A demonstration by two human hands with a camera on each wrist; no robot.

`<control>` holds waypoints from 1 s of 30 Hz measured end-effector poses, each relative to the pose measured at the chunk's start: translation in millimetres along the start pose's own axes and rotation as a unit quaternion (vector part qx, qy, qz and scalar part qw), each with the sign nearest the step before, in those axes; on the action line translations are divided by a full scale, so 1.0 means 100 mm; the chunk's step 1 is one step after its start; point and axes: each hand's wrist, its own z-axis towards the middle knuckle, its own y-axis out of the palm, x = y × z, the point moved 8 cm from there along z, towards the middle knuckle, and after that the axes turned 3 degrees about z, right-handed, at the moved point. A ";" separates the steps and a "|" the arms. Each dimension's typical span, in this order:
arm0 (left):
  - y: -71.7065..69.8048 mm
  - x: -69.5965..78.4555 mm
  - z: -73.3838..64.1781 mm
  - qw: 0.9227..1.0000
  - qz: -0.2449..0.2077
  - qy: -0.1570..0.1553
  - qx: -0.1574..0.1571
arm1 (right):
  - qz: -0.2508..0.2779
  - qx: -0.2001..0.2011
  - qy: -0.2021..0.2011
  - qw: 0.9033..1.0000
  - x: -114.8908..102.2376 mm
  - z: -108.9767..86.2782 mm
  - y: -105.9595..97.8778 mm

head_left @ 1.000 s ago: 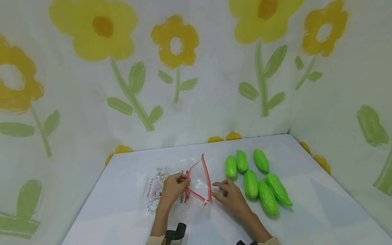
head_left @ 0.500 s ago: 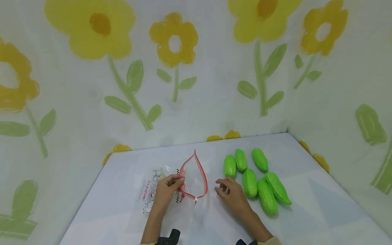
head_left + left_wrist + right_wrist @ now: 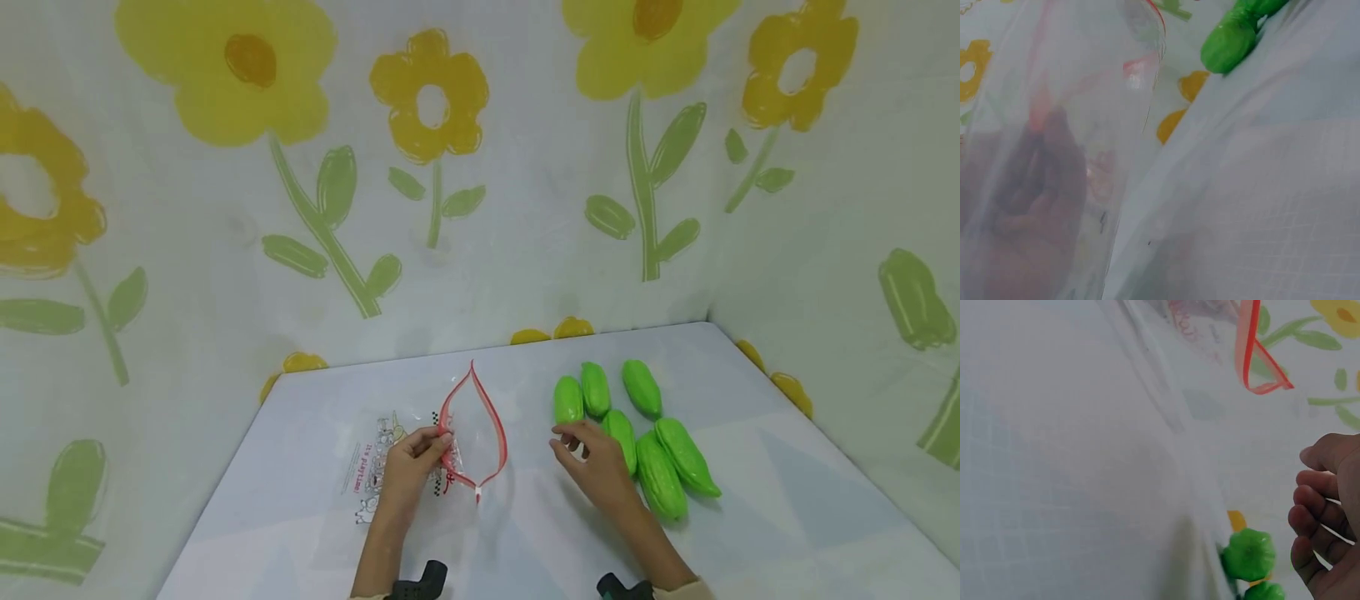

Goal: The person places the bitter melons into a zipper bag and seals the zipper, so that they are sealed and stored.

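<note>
My left hand [image 3: 412, 467] pinches the near-left lip of a clear zip bag [image 3: 501, 446] with a red seal strip and printed cartoon figures. The bag's mouth gapes wide, facing right. In the left wrist view the see-through plastic [image 3: 1094, 206] covers the hand, which looks hazy behind it. My right hand [image 3: 603, 471] is held over the table with fingers loosely bent and nothing in them. It overlaps the nearest of several bright green, ridged, oblong vegetable-like pieces [image 3: 662, 479]. In the right wrist view, its fingers are apart from the red strip [image 3: 1249, 347].
The green pieces lie in a loose cluster on the right of the white table [image 3: 787, 492]. A wall with painted yellow flowers [image 3: 431, 104] rises behind the table and along both sides. Black wrist camera mounts [image 3: 420, 583] sit on both forearms.
The bag's mouth has widened, with its red rim drawn slightly left by my left hand. My right hand has moved away from the rim, rightward to the green pieces.
</note>
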 end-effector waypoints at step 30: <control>-0.06 -0.02 0.00 1.000 -0.029 -0.004 0.004 | -0.259 -0.218 0.155 0.928 0.70 0.42 -0.55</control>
